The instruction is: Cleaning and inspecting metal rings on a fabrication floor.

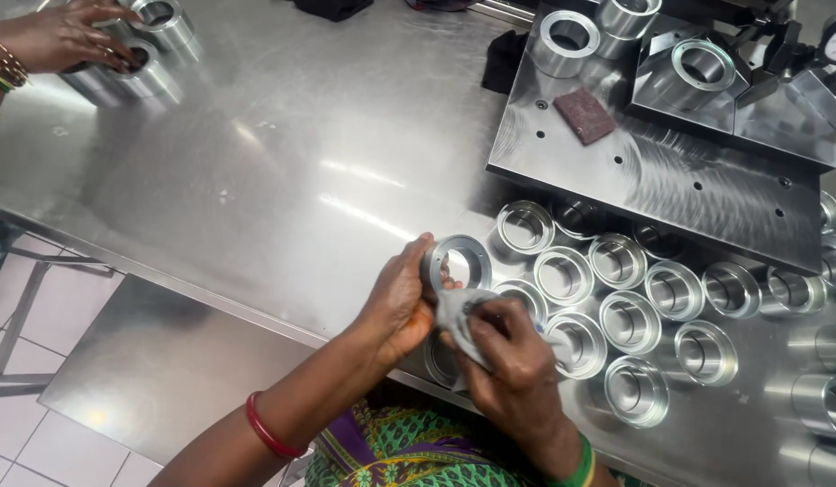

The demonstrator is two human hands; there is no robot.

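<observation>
Head view: a polished steel table is spreading across the scene, with pale tiled floor showing past its near edge. The left hand is closing around a metal ring, holding it raised at the near edge of the table. The right hand is pinching a grey cloth against the ring. Matching rings are standing in rows just beside. Another person's hand is resting on rings at the far corner.
</observation>
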